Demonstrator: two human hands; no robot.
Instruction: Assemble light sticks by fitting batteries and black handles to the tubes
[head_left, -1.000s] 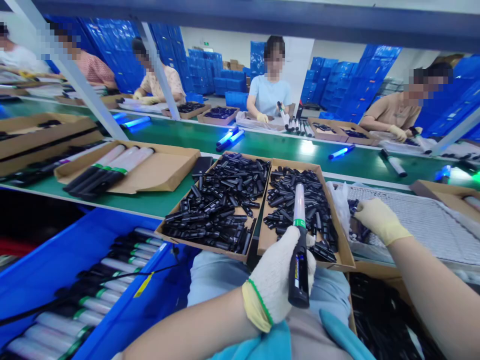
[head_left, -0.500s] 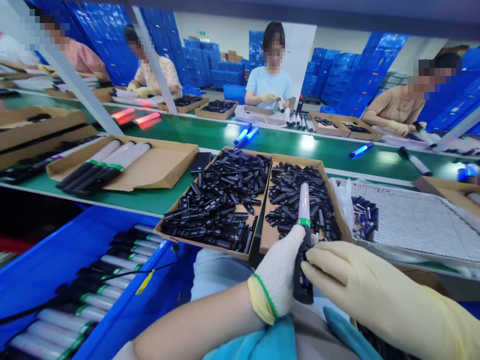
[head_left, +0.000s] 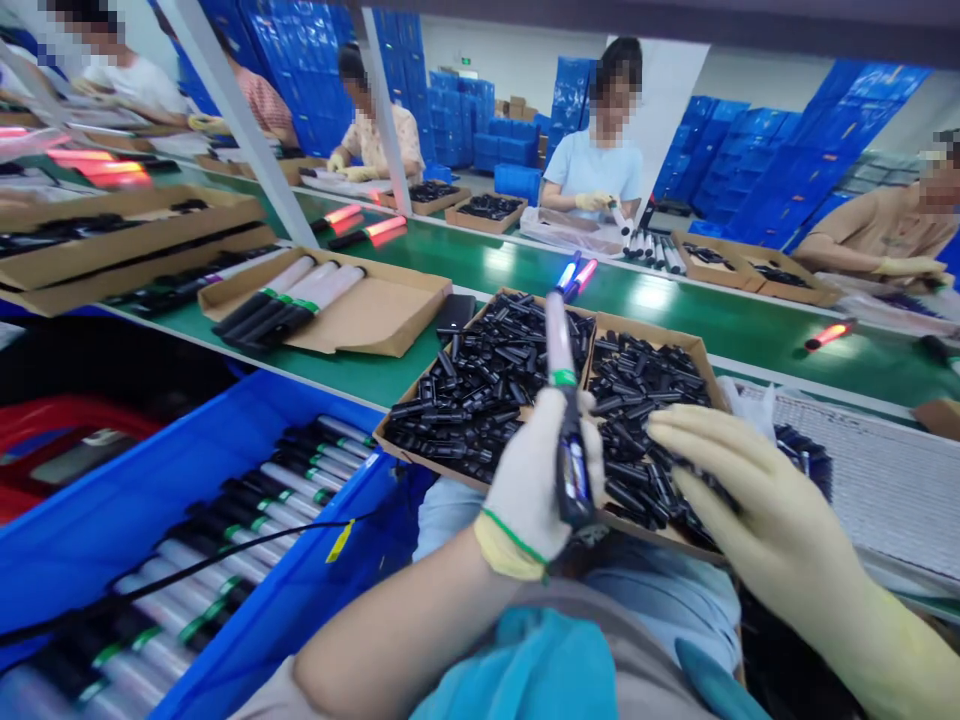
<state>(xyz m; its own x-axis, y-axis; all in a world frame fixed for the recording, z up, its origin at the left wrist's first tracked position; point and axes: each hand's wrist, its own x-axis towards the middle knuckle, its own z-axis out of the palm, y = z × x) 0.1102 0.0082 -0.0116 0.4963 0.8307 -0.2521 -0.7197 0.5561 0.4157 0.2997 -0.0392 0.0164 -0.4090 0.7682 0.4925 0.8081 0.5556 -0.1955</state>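
Note:
A light stick, its frosted tube [head_left: 556,335] pointing up and away, is gripped round its black handle by my left hand [head_left: 525,480] in a white, yellow-cuffed glove. A green band circles the stick. Shiny blue and silver battery-like shapes show in the handle's open side. My right hand [head_left: 765,500], in a pale yellow glove, hovers over the right-hand carton with thumb and fingers apart; dark pieces show between them. Small black plastic parts [head_left: 645,380] fill that carton. More black parts [head_left: 480,400] lie heaped in the carton beside it.
A blue bin [head_left: 247,610] at lower left holds rows of light sticks, with a black cable across it. Several sticks rest in a flat carton [head_left: 397,305]. A white tray [head_left: 892,470] lies right. Co-workers sit beyond the green belt [head_left: 465,265], which carries lit sticks.
My right hand has left the stick's handle and moved right, over the carton. My left hand has shifted left with the light stick, turning its open side into view. The camera has turned left.

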